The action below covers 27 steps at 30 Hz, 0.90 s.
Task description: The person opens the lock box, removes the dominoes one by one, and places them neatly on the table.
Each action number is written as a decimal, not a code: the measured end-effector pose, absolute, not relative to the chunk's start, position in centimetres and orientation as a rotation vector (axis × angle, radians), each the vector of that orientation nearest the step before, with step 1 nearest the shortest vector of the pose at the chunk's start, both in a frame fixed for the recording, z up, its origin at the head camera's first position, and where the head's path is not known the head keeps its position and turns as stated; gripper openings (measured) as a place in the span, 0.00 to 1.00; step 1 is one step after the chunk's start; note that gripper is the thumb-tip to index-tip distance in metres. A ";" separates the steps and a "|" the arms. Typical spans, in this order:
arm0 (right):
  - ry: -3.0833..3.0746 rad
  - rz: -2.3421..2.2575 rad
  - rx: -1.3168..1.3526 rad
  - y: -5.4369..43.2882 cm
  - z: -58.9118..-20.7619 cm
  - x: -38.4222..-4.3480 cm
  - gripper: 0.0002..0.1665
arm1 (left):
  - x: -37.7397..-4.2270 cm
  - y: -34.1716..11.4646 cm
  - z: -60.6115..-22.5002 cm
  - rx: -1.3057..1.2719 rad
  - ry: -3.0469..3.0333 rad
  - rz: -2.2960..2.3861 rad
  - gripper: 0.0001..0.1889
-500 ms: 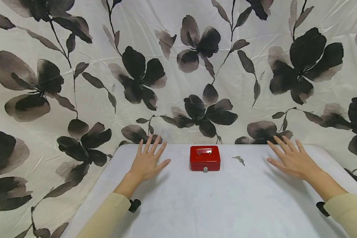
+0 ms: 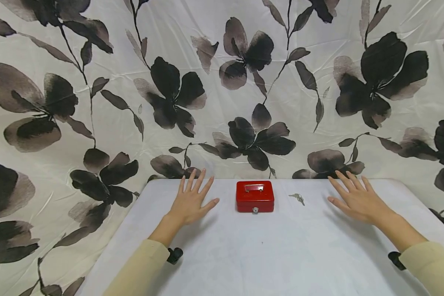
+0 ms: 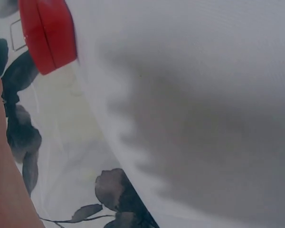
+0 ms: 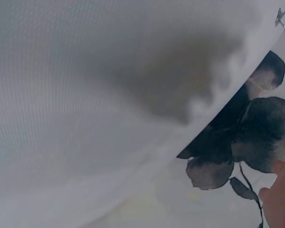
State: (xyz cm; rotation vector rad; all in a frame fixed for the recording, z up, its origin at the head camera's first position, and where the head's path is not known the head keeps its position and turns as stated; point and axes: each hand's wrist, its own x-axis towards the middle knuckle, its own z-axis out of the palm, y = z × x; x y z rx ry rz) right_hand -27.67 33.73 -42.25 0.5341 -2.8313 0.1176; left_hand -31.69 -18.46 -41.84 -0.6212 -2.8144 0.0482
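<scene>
A red metal cash box [image 2: 255, 197], lid down, stands near the far edge of the white table. Its silver handle lies on top and a small lock sits on the front. To its right lies a small bunch of keys [image 2: 298, 198]. My left hand [image 2: 190, 204] hovers left of the box, palm down with fingers spread, its shadow on the tabletop. On the other side, my right hand [image 2: 361, 202] is held likewise beyond the keys. Neither hand touches anything. The left wrist view catches one end of the box [image 3: 50, 35]; the right wrist view catches a key [image 4: 280, 17] at its corner.
A white cloth-like tabletop [image 2: 262, 263] spreads beneath both arms. Close behind its far edge hangs a pale curtain [image 2: 207, 102] with dark flowers. Each wrist wears a black band [image 2: 175, 255] below a cream sleeve.
Both hands have shifted slightly inward, the left one to the right and the right one to the left. The box and keys have stayed put.
</scene>
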 end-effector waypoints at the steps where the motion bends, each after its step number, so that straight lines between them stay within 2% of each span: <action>1: -2.830 0.120 0.537 33.6 -42.3 -27.7 0.43 | -31.7 -18.3 -41.9 -0.620 -2.817 0.047 0.43; 18: -2.847 0.194 0.562 32.1 -42.4 -27.4 0.44 | -31.8 -15.9 -42.7 -0.638 -2.856 -0.200 0.42; 27: -2.863 0.351 0.579 31.1 -42.2 -27.3 0.45 | -31.7 -15.0 -43.2 -0.649 -2.896 -0.446 0.47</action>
